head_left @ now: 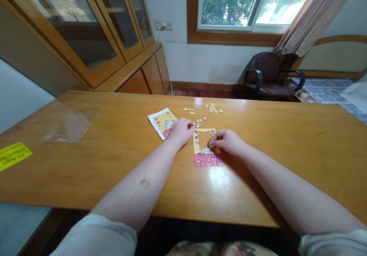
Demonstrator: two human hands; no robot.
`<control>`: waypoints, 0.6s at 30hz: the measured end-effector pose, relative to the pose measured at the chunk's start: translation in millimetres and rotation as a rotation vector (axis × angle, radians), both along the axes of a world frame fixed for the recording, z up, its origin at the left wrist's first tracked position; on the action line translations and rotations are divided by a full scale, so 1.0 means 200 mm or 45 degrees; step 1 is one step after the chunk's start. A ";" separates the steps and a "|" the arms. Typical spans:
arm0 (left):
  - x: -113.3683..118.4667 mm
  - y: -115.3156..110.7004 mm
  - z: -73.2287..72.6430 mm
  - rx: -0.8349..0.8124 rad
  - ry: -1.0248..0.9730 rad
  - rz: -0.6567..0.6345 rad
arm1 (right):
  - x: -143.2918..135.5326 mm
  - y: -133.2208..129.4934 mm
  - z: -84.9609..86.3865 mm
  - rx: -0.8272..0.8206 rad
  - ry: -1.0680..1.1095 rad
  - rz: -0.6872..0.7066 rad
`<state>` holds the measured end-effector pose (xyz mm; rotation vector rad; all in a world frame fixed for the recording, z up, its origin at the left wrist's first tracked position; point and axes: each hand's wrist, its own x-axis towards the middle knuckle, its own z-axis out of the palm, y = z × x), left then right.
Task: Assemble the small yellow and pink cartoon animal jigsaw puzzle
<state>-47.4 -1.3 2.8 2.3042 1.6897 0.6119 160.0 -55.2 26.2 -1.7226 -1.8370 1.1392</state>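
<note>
A partly assembled jigsaw puzzle [208, 159] lies on the table between my hands. Its pink bottom rows and yellow border are joined, with a gap in the upper middle showing bare wood. My right hand [228, 141] is at the puzzle's right side, thumb and finger pinched on a small puzzle piece over the gap's lower right. My left hand [181, 132] is closed, its fingertips just off the puzzle's upper left corner; what they hold, if anything, is too small to make out. Under that hand lies a printed picture card [160, 120], partly covered.
Loose puzzle pieces [212, 109] lie beyond the puzzle, with several others [189, 110] to their left. A clear plastic bag [76, 126] and a yellow label [14, 156] are at the left of the wooden table [275, 141]. An armchair [266, 74] stands behind it.
</note>
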 end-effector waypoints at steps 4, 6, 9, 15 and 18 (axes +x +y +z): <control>0.00 0.00 0.01 -0.009 0.007 -0.003 | 0.00 0.00 -0.01 -0.031 -0.015 0.007; 0.01 0.00 0.01 -0.018 0.009 -0.004 | 0.01 0.00 -0.01 -0.033 -0.032 0.024; 0.00 0.00 0.01 -0.021 0.006 -0.008 | 0.02 0.00 -0.01 -0.033 -0.056 0.038; 0.00 0.00 0.01 -0.017 -0.008 0.000 | 0.01 0.00 -0.01 -0.027 -0.068 0.054; 0.00 0.00 0.01 -0.025 -0.004 -0.001 | 0.01 0.00 -0.02 -0.019 -0.072 0.061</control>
